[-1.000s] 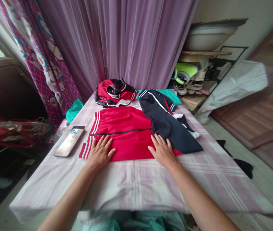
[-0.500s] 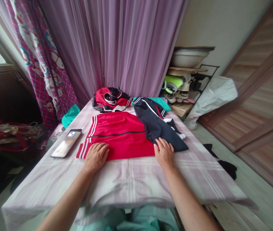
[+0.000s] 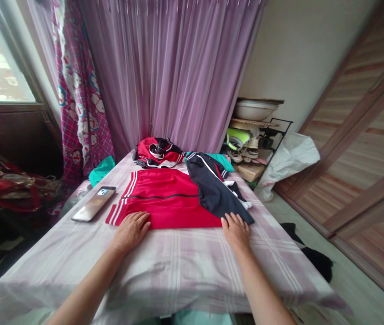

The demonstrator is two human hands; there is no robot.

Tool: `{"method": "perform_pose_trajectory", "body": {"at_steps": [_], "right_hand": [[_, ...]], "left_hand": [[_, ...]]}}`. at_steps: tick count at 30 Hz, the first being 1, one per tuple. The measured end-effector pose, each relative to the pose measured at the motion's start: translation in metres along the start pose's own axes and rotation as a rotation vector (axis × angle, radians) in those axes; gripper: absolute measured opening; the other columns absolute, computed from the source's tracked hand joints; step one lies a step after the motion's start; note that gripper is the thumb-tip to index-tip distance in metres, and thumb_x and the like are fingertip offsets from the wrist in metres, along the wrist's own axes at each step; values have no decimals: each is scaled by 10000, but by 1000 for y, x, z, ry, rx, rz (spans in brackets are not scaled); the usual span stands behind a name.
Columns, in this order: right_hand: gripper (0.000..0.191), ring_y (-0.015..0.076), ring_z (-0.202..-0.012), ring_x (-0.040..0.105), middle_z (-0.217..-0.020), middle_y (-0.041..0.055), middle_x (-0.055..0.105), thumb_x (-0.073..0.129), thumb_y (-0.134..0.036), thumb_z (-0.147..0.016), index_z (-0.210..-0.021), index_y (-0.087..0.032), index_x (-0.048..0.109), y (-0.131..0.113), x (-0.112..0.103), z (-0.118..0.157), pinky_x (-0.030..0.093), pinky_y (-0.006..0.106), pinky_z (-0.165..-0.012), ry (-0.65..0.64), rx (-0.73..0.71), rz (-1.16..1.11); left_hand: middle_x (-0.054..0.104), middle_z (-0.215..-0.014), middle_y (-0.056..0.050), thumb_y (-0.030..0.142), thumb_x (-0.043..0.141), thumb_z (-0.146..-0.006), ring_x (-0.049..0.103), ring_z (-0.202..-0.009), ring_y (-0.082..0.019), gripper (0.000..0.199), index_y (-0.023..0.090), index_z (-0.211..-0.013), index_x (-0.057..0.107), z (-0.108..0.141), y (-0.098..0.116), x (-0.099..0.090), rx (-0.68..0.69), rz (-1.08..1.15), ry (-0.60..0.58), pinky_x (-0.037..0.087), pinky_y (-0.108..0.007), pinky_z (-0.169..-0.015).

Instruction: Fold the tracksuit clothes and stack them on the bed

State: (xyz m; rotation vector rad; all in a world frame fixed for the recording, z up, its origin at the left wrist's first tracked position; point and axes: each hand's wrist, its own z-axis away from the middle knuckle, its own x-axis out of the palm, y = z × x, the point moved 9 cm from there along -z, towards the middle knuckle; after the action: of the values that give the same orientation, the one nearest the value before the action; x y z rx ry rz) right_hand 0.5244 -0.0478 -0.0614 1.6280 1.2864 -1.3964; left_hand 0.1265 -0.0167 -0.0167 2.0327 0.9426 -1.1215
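A red and navy jacket (image 3: 165, 212) lies folded on the table (image 3: 178, 266), its striped red hem to the left and a dark sleeve (image 3: 212, 187) slanting across its right side. My left hand (image 3: 133, 230) rests palm down on the near left edge of the red cloth, fingers spread a little. On the near right, my right hand (image 3: 236, 229) lies on the end of the dark sleeve with its fingers apart. Neither hand grips anything. Behind the jacket is a crumpled red and black garment (image 3: 158, 152), with teal cloth (image 3: 219, 160) to its right.
A phone (image 3: 94, 204) lies at the table's left side. Beyond the left edge is a teal bundle (image 3: 102, 170). Purple curtains (image 3: 178, 81) hang behind. To the right stand a rack with a basin (image 3: 255, 109) and a white bag (image 3: 285, 162).
The view has tilted up, so the scene sits lower in the picture. My right hand has shifted slightly toward the sleeve's end. Both hands still rest on the jacket.
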Motion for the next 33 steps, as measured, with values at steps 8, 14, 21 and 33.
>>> {"method": "perform_pose_trajectory", "body": {"at_steps": [8, 14, 21, 33], "right_hand": [[519, 290, -1375, 417, -1454, 95, 548, 317, -438, -983, -1347, -229, 622, 2, 8, -2, 331, 479, -1088, 9, -19, 5], [512, 278, -1391, 405, -1467, 84, 536, 324, -436, -985, -1362, -234, 604, 0, 3, 0, 327, 475, -1102, -12, -6, 23], [539, 278, -1392, 412, -1491, 86, 509, 293, -444, -989, -1391, -218, 573, -7, -9, 5, 326, 491, -1120, -31, 62, 39], [592, 203, -1332, 513, -1392, 96, 604, 420, -115, -754, -1297, -174, 648, 40, 3, -18, 371, 367, -1144, -81, -343, -238]], "left_hand": [[716, -1211, -122, 537, 330, -993, 646, -1150, -263, 544, 181, -1223, 672, 1, 0, 4, -15, -43, -25, 485, -440, -1023], [679, -1287, -133, 537, 314, -999, 609, -1219, -264, 570, 163, -1288, 632, 1, -2, 12, -20, -79, -81, 439, -450, -1078], [620, -1382, -107, 602, 395, -956, 527, -1321, -280, 587, 214, -1355, 583, 4, -8, 18, -46, -69, -115, 301, -526, -1175], [582, -1419, -135, 447, 509, -935, 511, -1338, -286, 544, 190, -1415, 513, 7, -10, 13, 53, 1, -153, 347, -519, -1162]]}}
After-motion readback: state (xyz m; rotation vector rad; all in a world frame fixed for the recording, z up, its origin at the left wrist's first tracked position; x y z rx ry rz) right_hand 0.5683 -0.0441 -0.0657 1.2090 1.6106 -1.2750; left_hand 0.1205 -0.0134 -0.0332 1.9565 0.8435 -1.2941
